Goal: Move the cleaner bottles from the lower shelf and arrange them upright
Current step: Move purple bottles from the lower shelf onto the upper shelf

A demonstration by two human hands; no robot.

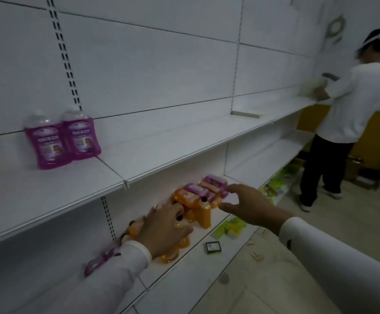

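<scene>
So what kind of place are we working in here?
Most likely a shop being stocked: long white retail shelving on slotted uprights, identical pink bottles faced upright, and another person working further along.

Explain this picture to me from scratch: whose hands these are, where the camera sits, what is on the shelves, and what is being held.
There is one picture, taken by a camera worn on a person's head, looking forward and down. No machine is involved: the two hands are that person's own. The left hand rests among a heap of orange bottles lying on the lower shelf; whether it grips one is hidden. The right hand hovers open near the pink bottles stacked behind, holding nothing. On the upper shelf, two pink bottles already stand upright. Another person works at the far end.
</scene>
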